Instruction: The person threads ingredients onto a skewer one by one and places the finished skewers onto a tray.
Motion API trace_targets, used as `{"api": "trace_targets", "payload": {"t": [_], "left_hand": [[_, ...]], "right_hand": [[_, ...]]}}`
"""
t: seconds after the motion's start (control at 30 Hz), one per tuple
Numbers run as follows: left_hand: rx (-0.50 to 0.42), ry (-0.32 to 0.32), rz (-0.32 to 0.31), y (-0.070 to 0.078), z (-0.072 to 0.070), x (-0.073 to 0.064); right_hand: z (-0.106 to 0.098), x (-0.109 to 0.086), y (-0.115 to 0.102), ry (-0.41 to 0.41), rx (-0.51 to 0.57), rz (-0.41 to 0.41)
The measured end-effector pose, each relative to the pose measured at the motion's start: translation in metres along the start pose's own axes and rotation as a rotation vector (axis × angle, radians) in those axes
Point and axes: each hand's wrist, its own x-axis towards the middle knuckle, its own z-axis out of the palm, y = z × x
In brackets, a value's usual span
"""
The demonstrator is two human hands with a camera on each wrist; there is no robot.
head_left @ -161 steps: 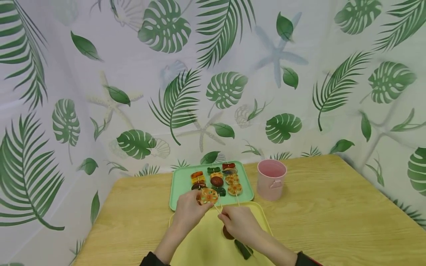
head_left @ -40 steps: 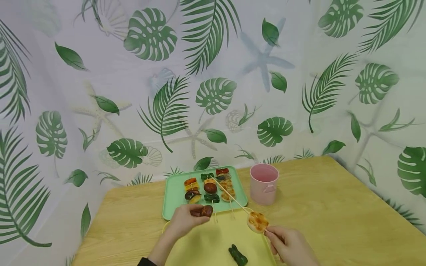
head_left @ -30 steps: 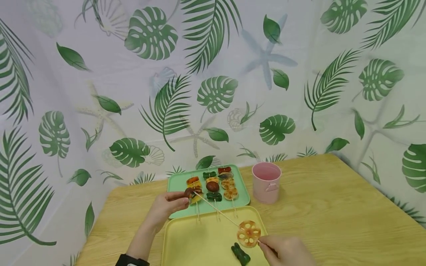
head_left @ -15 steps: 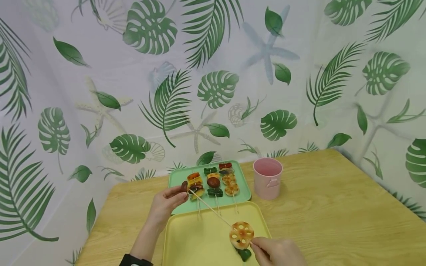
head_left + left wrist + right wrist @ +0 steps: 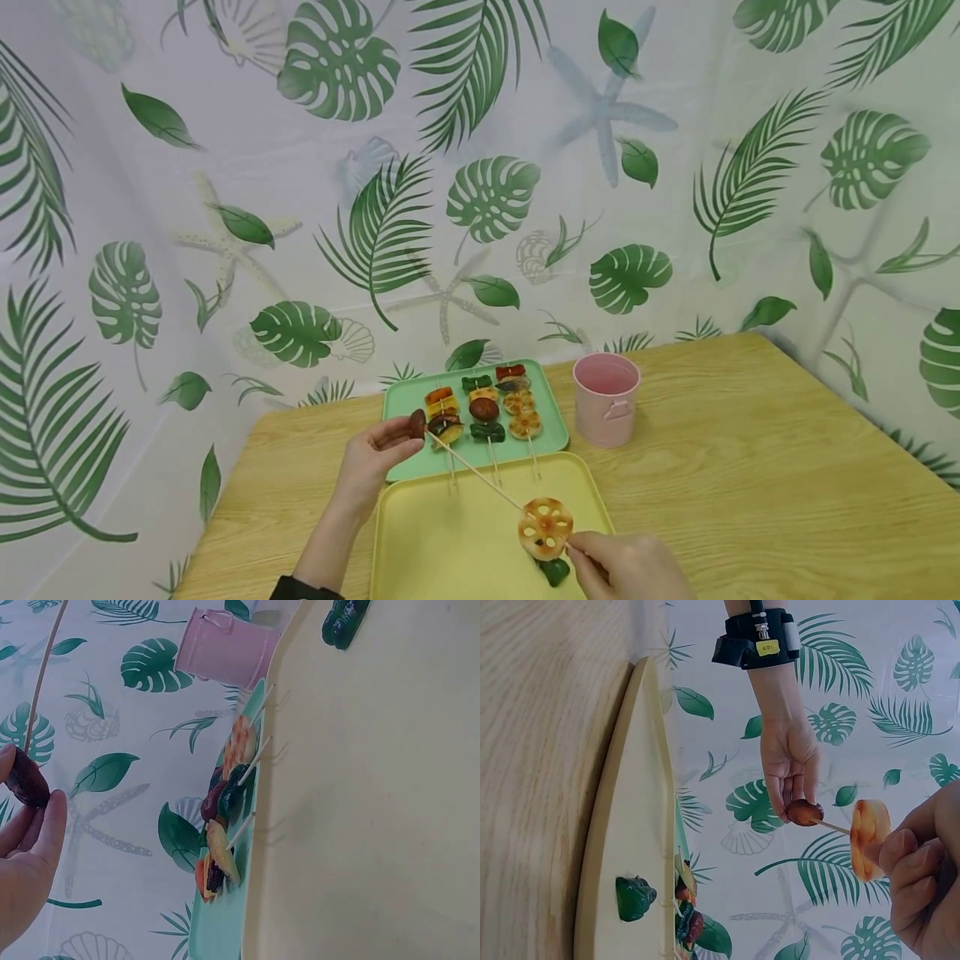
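Note:
My left hand (image 5: 366, 467) pinches a brown toy mushroom cap (image 5: 417, 423) between thumb and fingers, above the green tray's left side. In my right hand (image 5: 633, 568) is the lower end of a thin wooden skewer (image 5: 474, 468), gripped just below a toy lotus root slice (image 5: 546, 528) threaded on it. The skewer slants up and left, and its far tip meets the mushroom (image 5: 28, 780); how deep it sits there I cannot tell. A dark green toy pepper piece (image 5: 555, 572) lies on the yellow tray (image 5: 442, 542), partly hidden behind the lotus slice.
Behind the yellow tray, a mint green tray (image 5: 553, 417) bears three loaded skewers of toy food, their sticks pointing toward me. A pink bucket (image 5: 606, 408) stands to its right on the wooden table (image 5: 735, 467). A leaf-patterned cloth (image 5: 480, 125) hangs at the back.
Earlier both hands were at the lotus slice and the mushroom lay on the yellow tray. My left hand then took the mushroom, and the skewer tip came to it. The last half second shows little movement.

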Motion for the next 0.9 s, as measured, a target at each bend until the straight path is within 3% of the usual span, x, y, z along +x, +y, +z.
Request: {"api": "trace_targets", "payload": {"t": [0.2, 0.3, 0.4, 0.57, 0.67, 0.9], "left_hand": [[0.018, 0.0, 0.014, 0.001, 0.001, -0.002], [0.14, 0.007, 0.074, 0.001, 0.002, -0.004], [0.339, 0.018, 0.206, -0.001, 0.003, -0.006], [0.657, 0.022, 0.541, -0.002, 0.0, -0.008], [0.746, 0.032, 0.698, -0.004, -0.003, -0.009], [0.818, -0.015, 0.923, -0.008, -0.006, -0.011]], "right_hand": [[0.0, 0.0, 0.001, 0.015, -0.012, -0.023], [-0.001, 0.002, 0.0, -0.004, -0.038, -0.029], [-0.002, 0.005, -0.002, -0.023, -0.054, -0.03], [-0.001, 0.01, -0.001, -0.016, -0.053, -0.066], [-0.001, 0.012, 0.001, -0.034, -0.062, -0.083], [0.0, 0.009, 0.007, -0.116, -0.082, -0.095]]}}
